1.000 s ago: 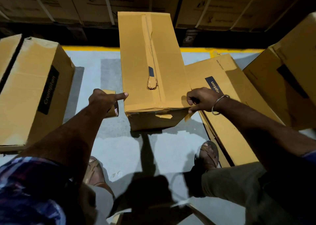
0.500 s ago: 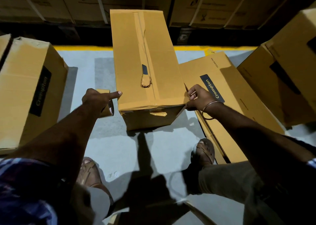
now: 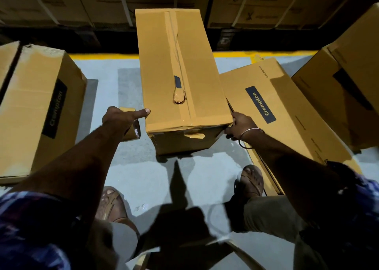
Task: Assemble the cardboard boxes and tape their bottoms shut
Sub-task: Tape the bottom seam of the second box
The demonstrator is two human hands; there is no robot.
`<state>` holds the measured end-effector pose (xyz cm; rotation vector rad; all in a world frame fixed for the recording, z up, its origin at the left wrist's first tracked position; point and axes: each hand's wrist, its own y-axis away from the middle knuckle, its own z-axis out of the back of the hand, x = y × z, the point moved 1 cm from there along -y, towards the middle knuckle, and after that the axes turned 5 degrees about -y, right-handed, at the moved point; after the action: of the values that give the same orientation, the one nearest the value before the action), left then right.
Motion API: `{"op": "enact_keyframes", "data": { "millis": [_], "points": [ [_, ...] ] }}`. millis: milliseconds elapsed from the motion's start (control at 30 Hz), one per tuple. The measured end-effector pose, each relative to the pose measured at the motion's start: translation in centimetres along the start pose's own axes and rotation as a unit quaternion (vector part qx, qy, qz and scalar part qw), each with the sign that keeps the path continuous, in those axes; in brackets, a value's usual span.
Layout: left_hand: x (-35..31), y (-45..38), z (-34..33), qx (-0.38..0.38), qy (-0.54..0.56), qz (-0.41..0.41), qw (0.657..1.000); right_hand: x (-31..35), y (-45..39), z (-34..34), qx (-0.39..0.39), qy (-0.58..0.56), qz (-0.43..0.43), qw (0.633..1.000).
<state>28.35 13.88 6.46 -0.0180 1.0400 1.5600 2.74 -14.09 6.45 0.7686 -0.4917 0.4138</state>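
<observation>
Cardboard box (image 3: 182,81) between both hands, long axis pointing away; taped seam lengthwise. Left hand (image 3: 121,119) gripping tape roll (image 3: 133,129), forefinger touching box edge. Right hand (image 3: 242,126) pinching near corner.

1. Your left hand (image 3: 119,118) hides most of the tape roll (image 3: 133,131).
2. Your right hand's fingers (image 3: 229,130) disappear under the box (image 3: 180,81) corner.
3. The frame edge cuts off the side boxes (image 3: 37,109).
</observation>
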Motion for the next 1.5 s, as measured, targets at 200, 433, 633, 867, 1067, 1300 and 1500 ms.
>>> {"op": "enact_keyframes", "data": {
  "millis": [200, 433, 633, 867, 1067, 1300, 1500],
  "points": [
    [0.0, -0.2, 0.1, -0.004, 0.002, 0.009, 1.000, 3.8, 1.3, 2.4, -0.046, 0.406, 0.110, 0.906],
    [-0.1, 0.3, 0.5, -0.030, -0.022, -0.008, 0.999, 8.7, 2.3, 3.4, 0.018, 0.367, 0.036, 0.929],
    [-0.4, 2.3, 1.3, -0.042, 0.017, -0.070, 0.997, 14.0, 3.2, -2.5, -0.149, 0.247, 0.163, 0.944],
    [-0.1, 3.8, 3.9, -0.033, -0.057, -0.214, 0.975, 14.4, 1.8, -8.9, -0.175, -0.077, 0.063, 0.980],
    [-1.1, 6.2, 8.4, 0.044, -0.026, -0.272, 0.961, 15.6, 2.6, -8.6, -0.172, -0.057, 0.071, 0.981],
    [-1.3, 13.7, 16.3, 0.053, 0.088, -0.346, 0.933, 16.8, 8.4, -10.6, -0.047, -0.257, 0.094, 0.961],
    [3.3, 22.2, 28.8, 0.027, 0.024, -0.374, 0.927, 22.7, 22.4, -14.8, 0.185, -0.283, 0.169, 0.926]
  ]
}}
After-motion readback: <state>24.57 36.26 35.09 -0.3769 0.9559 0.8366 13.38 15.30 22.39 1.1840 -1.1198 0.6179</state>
